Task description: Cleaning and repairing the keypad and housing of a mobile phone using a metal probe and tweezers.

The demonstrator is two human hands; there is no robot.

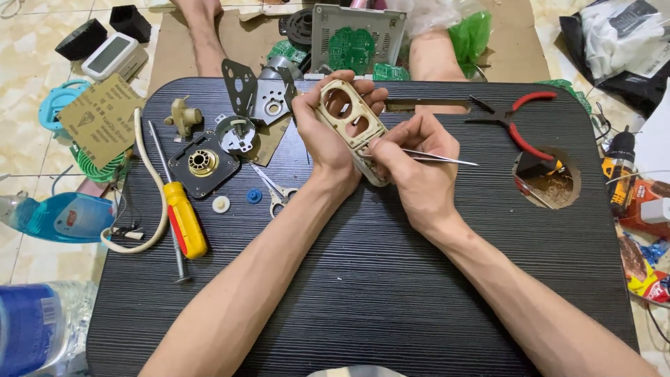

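My left hand point(325, 134) grips a cream plastic housing point(347, 119) with two round-cornered openings, held tilted above the dark table point(363, 279). My right hand point(412, 160) pinches thin metal tweezers point(440, 158), their tips pressed against the lower end of the housing. The tweezers' back end points right. The bottom of the housing is hidden behind my right fingers.
On the table's left lie a yellow-handled screwdriver point(183, 216), small scissors point(273, 187), a black square motor part point(203, 163), a metal bracket point(255, 94) and a cream cable point(150, 188). Red-handled pliers point(520, 122) rest at the right by a round hole point(551, 180). Clutter covers the floor around.
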